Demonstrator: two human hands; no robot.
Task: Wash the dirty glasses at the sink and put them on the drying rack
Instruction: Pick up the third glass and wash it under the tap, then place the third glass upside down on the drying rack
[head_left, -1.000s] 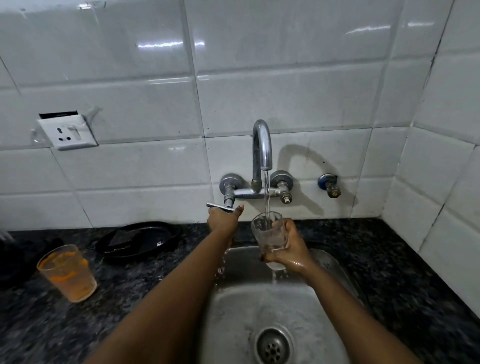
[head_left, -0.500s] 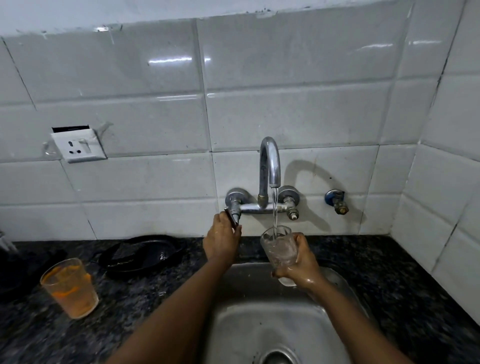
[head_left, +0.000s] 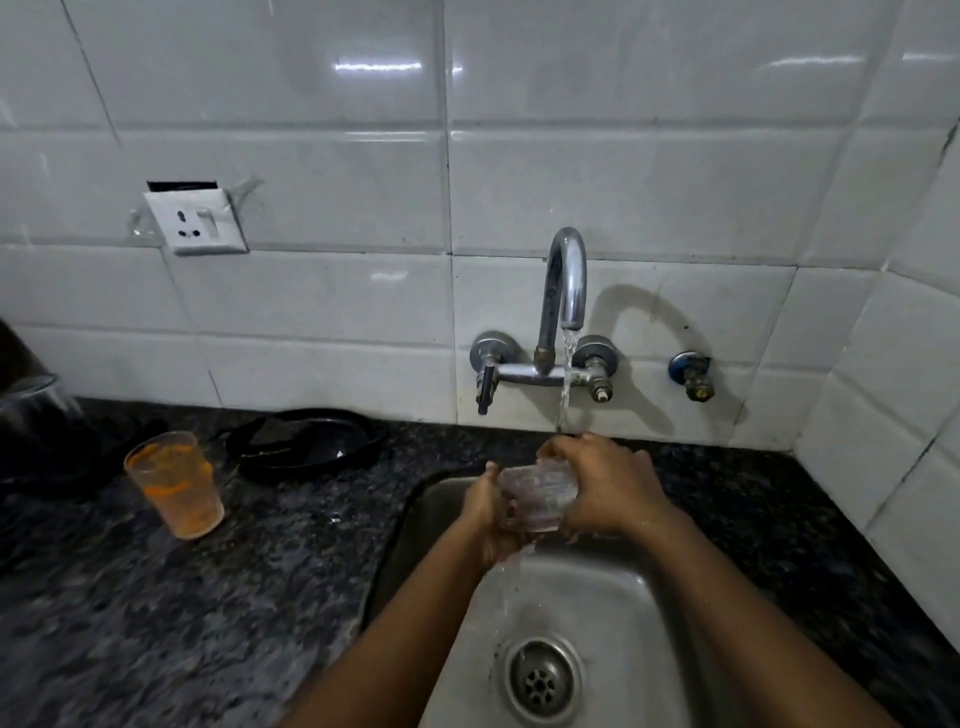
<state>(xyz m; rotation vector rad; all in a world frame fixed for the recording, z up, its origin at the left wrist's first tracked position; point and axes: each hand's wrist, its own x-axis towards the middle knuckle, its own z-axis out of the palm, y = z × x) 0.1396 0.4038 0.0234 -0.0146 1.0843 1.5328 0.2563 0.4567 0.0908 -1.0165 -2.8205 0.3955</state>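
A clear glass (head_left: 540, 496) is held over the steel sink (head_left: 613, 597), below the running tap (head_left: 563, 291). My left hand (head_left: 488, 514) cups its left and lower side. My right hand (head_left: 605, 483) wraps over its top and right side. Water falls from the spout onto my right hand and the glass and spills into the basin. A second glass (head_left: 176, 486), smeared with orange residue, stands upright on the dark counter to the left.
A black pan (head_left: 311, 441) lies on the granite counter (head_left: 182, 597) behind the orange glass. A dark appliance (head_left: 36, 426) sits at the far left. The tap lever (head_left: 485, 389) hangs downward. A wall socket (head_left: 195, 221) and a side valve (head_left: 691, 374) are on the tiles.
My left hand left the tap lever and came down onto the glass. The glass dropped lower into both hands, and the water stream is stronger. The camera tilted down.
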